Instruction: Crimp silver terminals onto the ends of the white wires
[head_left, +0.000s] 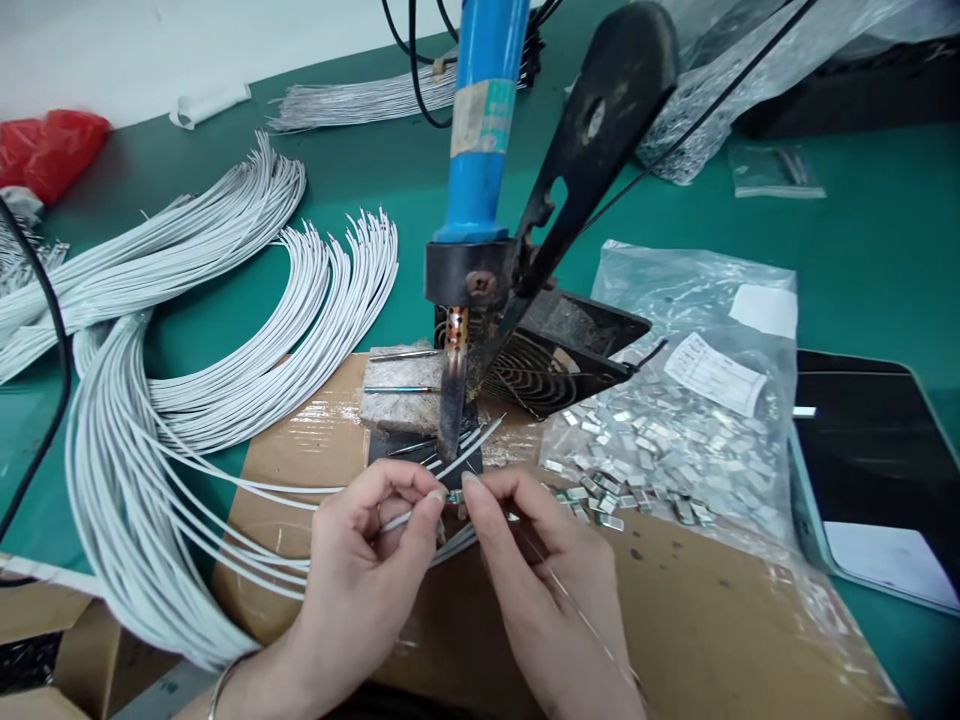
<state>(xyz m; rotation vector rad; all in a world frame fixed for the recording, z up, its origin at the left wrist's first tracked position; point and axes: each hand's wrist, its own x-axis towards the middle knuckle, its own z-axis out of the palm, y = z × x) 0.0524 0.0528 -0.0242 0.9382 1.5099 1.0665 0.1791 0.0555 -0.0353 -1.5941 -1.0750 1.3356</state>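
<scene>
My left hand [375,560] is closed around white cables [274,575], thumb and index finger pinched together. At its fingertips sits a small green-and-silver connector [454,497], partly covered by the fingers. My right hand [551,570] pinches close beside that connector, and a thin silver solder wire [574,605] runs through it from the lower right. Whether the right fingertips also grip the connector, I cannot tell. Just above both hands, the dark tip of a soldering iron [451,415] with a blue handle [480,130] points down, held in a black clamp [469,272].
Several bundles of white cable [120,480] lie to the left. A grey cleaning pad [397,405] and a black fan [540,365] stand behind the iron. On the right are a plastic bag of small metal connectors [660,430] and a phone [870,440]. Cardboard [712,620] covers the bench.
</scene>
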